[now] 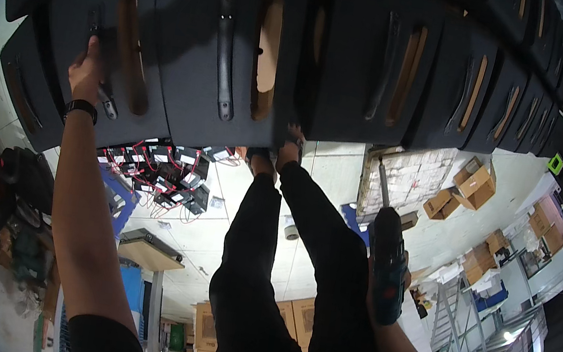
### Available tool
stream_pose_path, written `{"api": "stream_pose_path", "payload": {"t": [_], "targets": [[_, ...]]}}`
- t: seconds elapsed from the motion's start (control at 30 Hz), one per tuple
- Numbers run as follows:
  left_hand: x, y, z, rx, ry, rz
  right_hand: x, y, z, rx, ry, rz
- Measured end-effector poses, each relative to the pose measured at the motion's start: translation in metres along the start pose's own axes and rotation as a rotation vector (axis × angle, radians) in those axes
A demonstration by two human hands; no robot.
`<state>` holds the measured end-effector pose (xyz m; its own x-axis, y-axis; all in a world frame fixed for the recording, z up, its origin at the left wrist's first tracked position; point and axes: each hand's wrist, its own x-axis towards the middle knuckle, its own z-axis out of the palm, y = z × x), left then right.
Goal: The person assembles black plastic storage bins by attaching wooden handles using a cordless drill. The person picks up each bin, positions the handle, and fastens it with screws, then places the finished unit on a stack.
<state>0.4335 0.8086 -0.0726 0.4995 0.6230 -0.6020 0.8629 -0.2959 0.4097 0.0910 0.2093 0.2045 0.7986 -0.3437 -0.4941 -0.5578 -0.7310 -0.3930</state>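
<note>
A row of black boxes [190, 31] spans the upper view, each with a black carry handle and a long slot cut beside it. My left hand [85, 74] is closed at the handle [109, 105] of a box at the left, covering its middle; one end shows above the hand and one below. My right hand [408, 276] grips a teal and black power screwdriver [387, 257], mostly hidden behind it. Its long thin bit [384, 179] points up toward the boxes and touches none of them. Another handle [225, 58] sits on the neighbouring box, beside a slot [267, 57].
Black battery-like blocks with red wires [172, 174] lie on the floor beyond my left forearm. Opened cardboard boxes [473, 183] stand at the right near a whitish stacked block [404, 183]. A tape roll [290, 230] lies between my legs. Metal frames [453, 315] are at the lower right.
</note>
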Motion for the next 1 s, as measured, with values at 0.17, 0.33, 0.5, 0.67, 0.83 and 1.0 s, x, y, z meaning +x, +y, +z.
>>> {"api": "stream_pose_path", "payload": {"t": [0.17, 0.33, 0.5, 0.67, 0.83, 1.0], "targets": [[0.019, -0.024, -0.004, 0.131, 0.052, 0.177, 0.032, -0.039, 0.013, -0.033, 0.050, -0.115], [-0.007, -0.035, -0.004, 0.690, 0.525, 0.303, 0.045, -0.053, 0.016, 0.065, -0.009, -0.096], [-0.158, 0.068, 0.113, 0.216, -0.055, 0.950, 0.054, -0.070, 0.016, -0.013, -0.044, -0.071], [-0.175, 0.046, 0.177, 0.424, 0.254, 1.045, 0.056, -0.060, 0.020, -0.096, -0.053, -0.156], [-0.169, 0.037, 0.189, 0.273, 0.241, 1.020, 0.058, -0.049, 0.023, -0.115, -0.085, -0.162], [-0.171, 0.042, 0.192, 0.276, 0.264, 1.006, 0.061, -0.053, 0.024, -0.022, -0.055, -0.031]]}}
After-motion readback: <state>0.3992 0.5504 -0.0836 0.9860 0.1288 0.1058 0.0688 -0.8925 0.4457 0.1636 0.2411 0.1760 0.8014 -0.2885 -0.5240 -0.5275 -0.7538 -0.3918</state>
